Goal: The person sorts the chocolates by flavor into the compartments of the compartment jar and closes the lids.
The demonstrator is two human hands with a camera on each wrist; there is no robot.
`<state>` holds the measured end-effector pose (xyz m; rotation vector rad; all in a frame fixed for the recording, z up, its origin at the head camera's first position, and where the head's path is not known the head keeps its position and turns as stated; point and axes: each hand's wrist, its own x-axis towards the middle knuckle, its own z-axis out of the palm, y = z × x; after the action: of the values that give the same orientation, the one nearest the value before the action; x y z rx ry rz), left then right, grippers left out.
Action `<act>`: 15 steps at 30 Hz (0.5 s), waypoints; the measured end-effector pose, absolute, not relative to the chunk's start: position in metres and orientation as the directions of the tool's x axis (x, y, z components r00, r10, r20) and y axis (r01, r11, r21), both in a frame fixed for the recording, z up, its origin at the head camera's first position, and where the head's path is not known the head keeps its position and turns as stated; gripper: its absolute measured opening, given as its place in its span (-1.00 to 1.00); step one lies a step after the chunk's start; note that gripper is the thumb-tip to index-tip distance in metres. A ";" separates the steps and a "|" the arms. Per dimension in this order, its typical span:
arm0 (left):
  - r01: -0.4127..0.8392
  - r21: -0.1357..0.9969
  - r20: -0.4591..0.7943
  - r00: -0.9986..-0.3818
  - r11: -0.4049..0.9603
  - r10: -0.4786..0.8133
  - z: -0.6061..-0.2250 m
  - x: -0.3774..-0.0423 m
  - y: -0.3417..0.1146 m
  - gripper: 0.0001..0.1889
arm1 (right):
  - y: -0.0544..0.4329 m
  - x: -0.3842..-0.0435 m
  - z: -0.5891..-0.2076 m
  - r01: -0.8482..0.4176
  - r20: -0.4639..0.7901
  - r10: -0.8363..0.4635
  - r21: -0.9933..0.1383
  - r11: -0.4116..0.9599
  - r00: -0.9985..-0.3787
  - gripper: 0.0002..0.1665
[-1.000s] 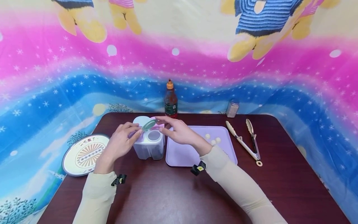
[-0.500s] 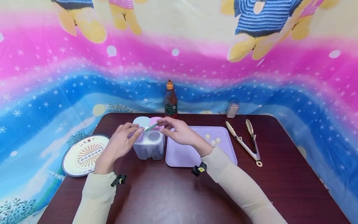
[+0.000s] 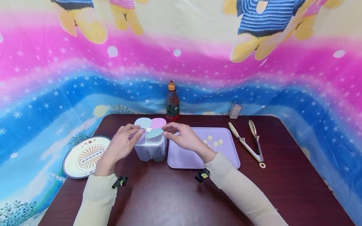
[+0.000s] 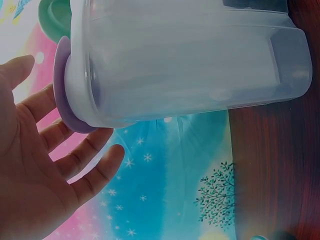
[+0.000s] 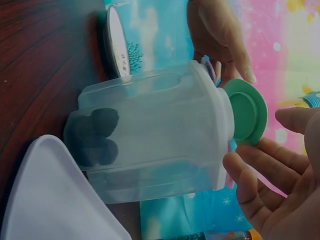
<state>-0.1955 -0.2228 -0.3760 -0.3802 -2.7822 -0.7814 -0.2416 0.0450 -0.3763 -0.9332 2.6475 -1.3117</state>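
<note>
A clear plastic container [image 3: 151,151] with several coloured flap lids stands on the table. Its green lid [image 5: 245,111] is tilted over the near right opening, hinged at the centre. Fingers of my right hand [image 3: 182,135] touch the lid's edge, the thumb apart from it in the right wrist view. My left hand [image 3: 121,144] rests its loosely bent fingers at the purple lid [image 4: 64,90] on the left side, thumb free. Light blue [image 3: 143,122] and pink [image 3: 159,122] lids lie down at the back. Dark round things [image 5: 104,135] show through the container's wall.
Right of the container, a lilac tray [image 3: 183,157] bears several small pale balls [image 3: 216,144]. Tongs [image 3: 249,146] lie farther right. A sauce bottle [image 3: 172,105] and a small shaker jar [image 3: 235,110] stand at the back; a patterned plate [image 3: 85,157] is at left.
The green lid has swung from raised, underside showing, down toward its opening, its top now facing up. My right hand has shifted slightly right and down. The left hand stays in place.
</note>
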 end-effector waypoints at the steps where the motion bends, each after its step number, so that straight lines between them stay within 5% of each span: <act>1: 0.305 0.476 0.283 -0.941 0.825 0.184 -0.376 -0.195 -0.223 -0.45 | 0.045 -0.241 -0.378 -0.493 0.217 -0.527 -0.735 0.466 -0.822 -0.64; 15: 0.313 0.472 0.277 -0.940 0.824 0.198 -0.376 -0.195 -0.223 -0.48 | 0.035 -0.230 -0.390 -0.540 0.312 -0.451 -0.612 0.578 -0.836 -0.56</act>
<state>-0.1951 -0.2235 -0.3765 -0.3966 -2.7910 -0.7772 -0.2304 0.0349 -0.3904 -0.9138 2.8976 -1.1925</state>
